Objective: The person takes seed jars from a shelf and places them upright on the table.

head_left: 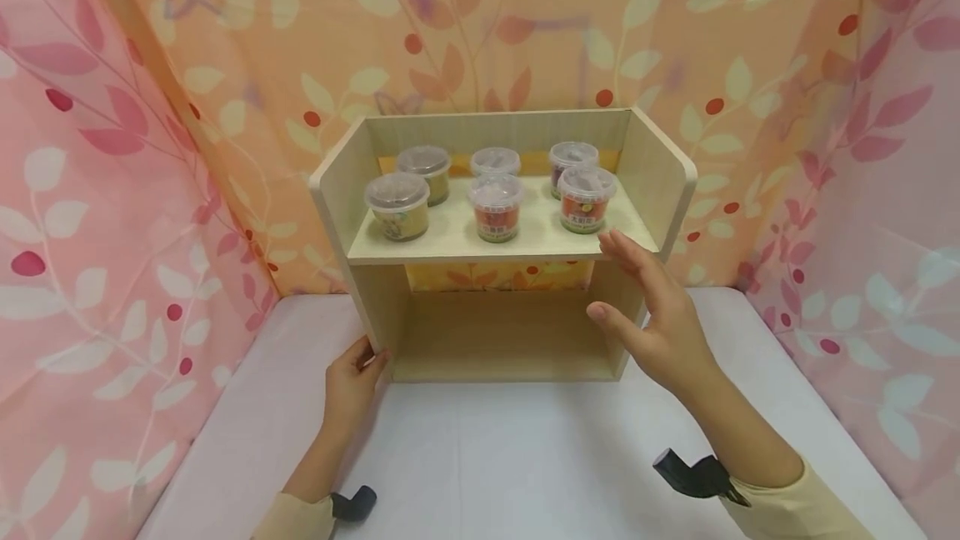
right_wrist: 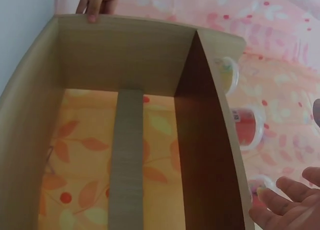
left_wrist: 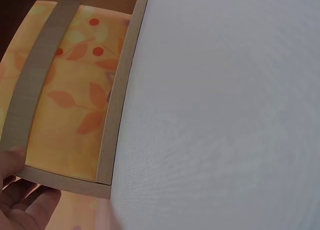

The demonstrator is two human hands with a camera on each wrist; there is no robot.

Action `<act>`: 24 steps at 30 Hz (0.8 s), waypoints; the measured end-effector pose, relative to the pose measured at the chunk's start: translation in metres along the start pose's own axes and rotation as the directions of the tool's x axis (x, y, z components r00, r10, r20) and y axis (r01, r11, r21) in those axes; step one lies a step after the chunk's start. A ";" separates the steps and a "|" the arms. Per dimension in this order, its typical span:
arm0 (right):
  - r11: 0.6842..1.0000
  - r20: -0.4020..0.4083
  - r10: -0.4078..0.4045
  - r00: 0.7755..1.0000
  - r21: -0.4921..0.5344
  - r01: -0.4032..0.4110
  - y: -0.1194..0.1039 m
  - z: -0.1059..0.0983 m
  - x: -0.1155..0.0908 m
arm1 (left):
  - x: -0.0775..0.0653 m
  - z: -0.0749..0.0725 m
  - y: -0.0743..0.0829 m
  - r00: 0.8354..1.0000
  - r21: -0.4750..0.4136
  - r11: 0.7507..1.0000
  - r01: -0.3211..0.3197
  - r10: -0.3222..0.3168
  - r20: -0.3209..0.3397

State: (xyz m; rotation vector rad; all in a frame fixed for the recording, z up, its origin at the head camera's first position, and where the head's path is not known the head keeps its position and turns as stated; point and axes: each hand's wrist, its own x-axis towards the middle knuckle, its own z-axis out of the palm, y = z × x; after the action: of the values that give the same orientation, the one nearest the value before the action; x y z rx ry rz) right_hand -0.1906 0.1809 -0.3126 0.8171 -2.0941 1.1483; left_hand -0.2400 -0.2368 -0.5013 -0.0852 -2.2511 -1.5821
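Note:
A pale wooden two-tier shelf [head_left: 480, 250] stands on the white tabletop. Low on its left side panel, my left hand [head_left: 349, 386] grips the edge, thumb on the inner face and fingers outside [left_wrist: 31, 206]. My right hand [head_left: 663, 319] is raised before the upper tier's right end, fingers extended and thumb apart, holding nothing. Its fingertips come close to the front right cup [head_left: 583, 200], a lidded tub with a red label; contact cannot be told. Also on the upper tier are a red-labelled front middle cup [head_left: 497, 208] and a yellowish front left cup [head_left: 399, 207].
Behind the front row stand a yellowish cup [head_left: 427, 173], a partly hidden middle cup [head_left: 495, 162] and a dark-filled cup [head_left: 573, 163]. The lower tier [head_left: 502, 336] has a slatted open back. Patterned curtains [head_left: 480, 32] enclose the table [head_left: 517, 457] at the back and sides.

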 end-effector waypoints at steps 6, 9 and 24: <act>0.992 0.046 0.054 0.997 0.110 -0.059 -0.007 0.002 0.017 | -0.003 0.002 -0.001 1.000 0.031 1.000 -0.003 0.003 -0.004; 0.989 0.070 0.073 0.995 0.124 -0.082 -0.009 0.003 0.023 | -0.005 0.002 -0.001 1.000 0.029 1.000 -0.001 0.001 -0.007; 0.969 0.169 0.154 0.974 0.168 -0.182 -0.007 0.013 0.051 | -0.001 -0.003 -0.006 1.000 0.052 0.998 -0.023 0.024 -0.015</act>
State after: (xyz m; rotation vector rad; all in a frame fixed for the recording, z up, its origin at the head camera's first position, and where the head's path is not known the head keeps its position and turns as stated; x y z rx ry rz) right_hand -0.2202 0.1550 -0.2764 0.8489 -2.2445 1.4263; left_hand -0.2396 -0.2411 -0.5060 -0.0852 -2.2694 -1.5062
